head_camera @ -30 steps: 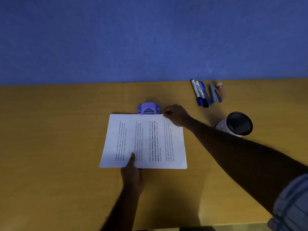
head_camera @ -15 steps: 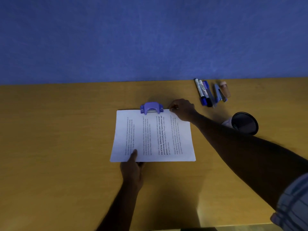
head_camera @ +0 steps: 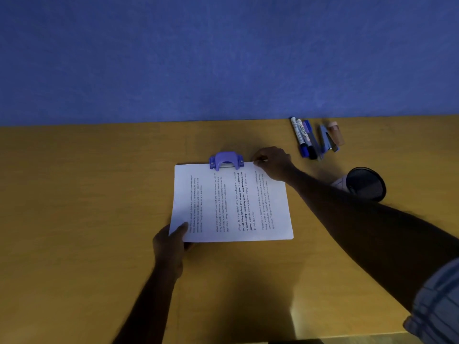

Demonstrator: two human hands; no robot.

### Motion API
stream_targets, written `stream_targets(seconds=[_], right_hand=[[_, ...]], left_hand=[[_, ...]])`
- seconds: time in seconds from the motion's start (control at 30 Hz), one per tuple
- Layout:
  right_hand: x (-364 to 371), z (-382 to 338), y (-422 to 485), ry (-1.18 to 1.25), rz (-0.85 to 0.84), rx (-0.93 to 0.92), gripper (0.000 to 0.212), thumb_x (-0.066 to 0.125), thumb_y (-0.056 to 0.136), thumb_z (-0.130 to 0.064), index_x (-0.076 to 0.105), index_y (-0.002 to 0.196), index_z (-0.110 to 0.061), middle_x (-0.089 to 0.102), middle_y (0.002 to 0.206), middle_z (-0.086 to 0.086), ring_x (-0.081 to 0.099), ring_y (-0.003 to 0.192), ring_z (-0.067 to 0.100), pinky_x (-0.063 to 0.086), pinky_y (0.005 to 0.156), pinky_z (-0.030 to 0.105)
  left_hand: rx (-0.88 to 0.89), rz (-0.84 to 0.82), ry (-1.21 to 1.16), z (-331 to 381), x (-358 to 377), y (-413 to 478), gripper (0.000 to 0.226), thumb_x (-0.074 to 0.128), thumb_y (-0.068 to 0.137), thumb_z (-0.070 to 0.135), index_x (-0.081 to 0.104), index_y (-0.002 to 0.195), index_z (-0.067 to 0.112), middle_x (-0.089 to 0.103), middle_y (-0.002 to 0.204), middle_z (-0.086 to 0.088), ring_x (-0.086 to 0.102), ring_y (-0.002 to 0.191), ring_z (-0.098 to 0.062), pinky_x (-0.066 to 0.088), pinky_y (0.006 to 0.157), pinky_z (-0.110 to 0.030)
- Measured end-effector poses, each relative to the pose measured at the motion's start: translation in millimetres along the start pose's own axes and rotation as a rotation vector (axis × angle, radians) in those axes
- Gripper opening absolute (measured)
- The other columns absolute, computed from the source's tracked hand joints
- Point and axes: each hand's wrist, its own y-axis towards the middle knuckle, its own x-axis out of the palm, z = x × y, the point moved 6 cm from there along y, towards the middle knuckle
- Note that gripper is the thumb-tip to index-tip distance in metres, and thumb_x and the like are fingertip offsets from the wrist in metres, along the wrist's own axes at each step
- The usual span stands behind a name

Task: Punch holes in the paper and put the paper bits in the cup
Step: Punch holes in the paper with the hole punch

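Now I see the left hand pinching the near corner of the white printed paper; its far edge sits in the purple plastic hole punch, the right hand pinching that edge, the dark-mouthed cup further right.

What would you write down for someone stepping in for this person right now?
Left hand grips the paper at its near left corner, thumb on top.
Right hand pinches the paper's far edge, just right of the purple hole punch.
The paper lies flat on the table, its far edge in the punch's mouth. The cup sits on the table to the right of the paper.
Done: paper lined up; no holes visible.
Left: press the punch, then tip the paper bits into the cup.
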Motion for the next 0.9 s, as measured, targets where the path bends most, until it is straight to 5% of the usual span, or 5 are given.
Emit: stream_targets(seconds=[0.3, 0.5, 0.67, 0.9], right_hand=[[-9, -47, 16, 0.112, 0.029, -0.084, 0.015, 0.061, 0.09, -0.024, 0.072, 0.098, -0.019, 0.069, 0.109, 0.001, 0.061, 0.102, 0.02, 0.049, 0.089, 0.04], [4, -83, 31, -0.052, -0.109, -0.175, 0.029, 0.059, 0.093, -0.028, 0.07, 0.114, -0.01, 0.067, 0.12, 0.007, 0.06, 0.109, 0.024, 0.049, 0.095, 0.043], [6, -77, 40, 0.046, -0.122, -0.131, 0.028, 0.069, 0.087, -0.025, 0.073, 0.106, -0.005, 0.072, 0.107, 0.011, 0.058, 0.086, 0.013, 0.048, 0.078, 0.029], [9, -75, 45, 0.003, -0.173, -0.125, 0.029, 0.07, 0.086, -0.03, 0.073, 0.103, -0.007, 0.073, 0.101, 0.01, 0.058, 0.078, 0.013, 0.045, 0.064, 0.022]], left_hand=[[0.027, 0.051, 0.022, -5, -2, 3, 0.021, 0.064, 0.092, 0.008, 0.066, 0.112, 0.011, 0.069, 0.101, -0.001, 0.065, 0.098, -0.024, 0.055, 0.093, -0.049], [0.052, 0.059, 0.035, -7, -4, 5, 0.021, 0.063, 0.093, 0.009, 0.065, 0.114, 0.008, 0.068, 0.105, -0.006, 0.065, 0.094, -0.021, 0.056, 0.082, -0.039], [0.062, 0.082, -0.009, -7, -3, 2, 0.026, 0.062, 0.093, 0.006, 0.064, 0.119, 0.003, 0.069, 0.106, -0.008, 0.065, 0.094, -0.022, 0.054, 0.084, -0.039], [0.124, 0.102, 0.044, -3, -4, 4, 0.015, 0.066, 0.091, 0.007, 0.067, 0.105, 0.011, 0.069, 0.099, -0.004, 0.065, 0.093, -0.022, 0.053, 0.075, -0.031]])
